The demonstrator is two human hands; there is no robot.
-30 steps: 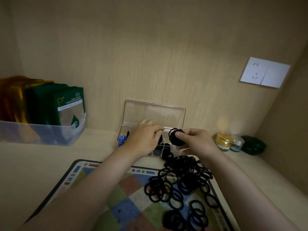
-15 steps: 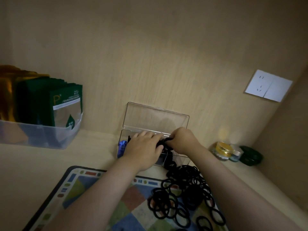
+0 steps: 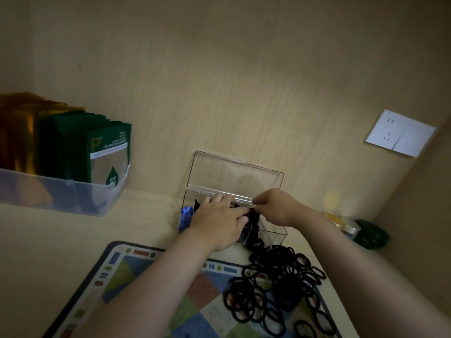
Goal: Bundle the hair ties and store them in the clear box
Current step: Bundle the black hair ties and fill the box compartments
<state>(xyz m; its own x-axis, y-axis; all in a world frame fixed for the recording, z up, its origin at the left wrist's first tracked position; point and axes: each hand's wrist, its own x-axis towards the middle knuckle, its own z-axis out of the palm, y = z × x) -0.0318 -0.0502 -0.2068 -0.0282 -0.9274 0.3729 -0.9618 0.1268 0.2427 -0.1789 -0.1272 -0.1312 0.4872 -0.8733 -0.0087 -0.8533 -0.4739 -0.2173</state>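
The clear box (image 3: 273, 236) stands against the back wall with its lid (image 3: 234, 176) raised. Both hands are over its inside. My right hand (image 3: 275, 207) has its fingers curled onto a black hair tie bundle (image 3: 255, 217) that is down in the box's middle section. My left hand (image 3: 217, 223) lies flat over the box, fingers stretched out and apart, fingertips touching the same bundle. Much of the box's inside is hidden by the hands. A pile of loose black hair ties (image 3: 280, 284) lies on the colourful mat (image 3: 136, 272) just in front of the box.
A blue item (image 3: 185, 215) sits in the box's left end. At the left stands a translucent bin (image 3: 73, 198) with green and gold packets. A gold-lidded jar (image 3: 334, 219), a silver-lidded jar (image 3: 350, 229) and a dark green case (image 3: 371, 234) sit at the right. A wall socket (image 3: 400, 132) is above them.
Both hands have moved forward and down from above the box's front edge into the box. The bundle held up by the right hand is now inside it.
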